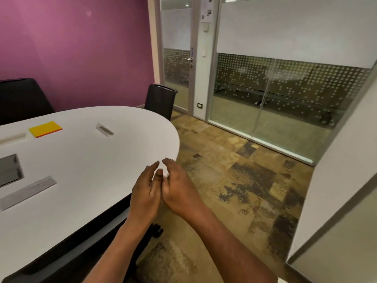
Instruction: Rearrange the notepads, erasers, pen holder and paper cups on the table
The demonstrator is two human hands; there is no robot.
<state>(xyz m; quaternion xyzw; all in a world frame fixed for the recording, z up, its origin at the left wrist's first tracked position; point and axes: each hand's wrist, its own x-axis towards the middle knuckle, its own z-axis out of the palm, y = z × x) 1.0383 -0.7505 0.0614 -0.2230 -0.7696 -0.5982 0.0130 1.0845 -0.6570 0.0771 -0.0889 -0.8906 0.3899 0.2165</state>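
Both forearms are seen entering from the bottom edge, converging over the table's near rim. Left hand (145,193) and right hand (179,190) are held side by side, inner edges touching. Fingers on both are loosely extended, slightly spread, and nothing is gripped. Fingertips are seen over the white table (85,160) edge; contact with the surface cannot be told.

Yellow notepad (45,129) is laid flat on the far left of the tabletop, well apart from the hands, with an orange layer visible along its near edge. A pale flat strip (12,137) is placed just beside it, to the left; too blurred to identify. Grey inserts (28,192) are set flush in the top.

Black chairs (161,101) are parked at the far side, against the purple wall (71,48). A glass partition (285,88) is seen on the right.
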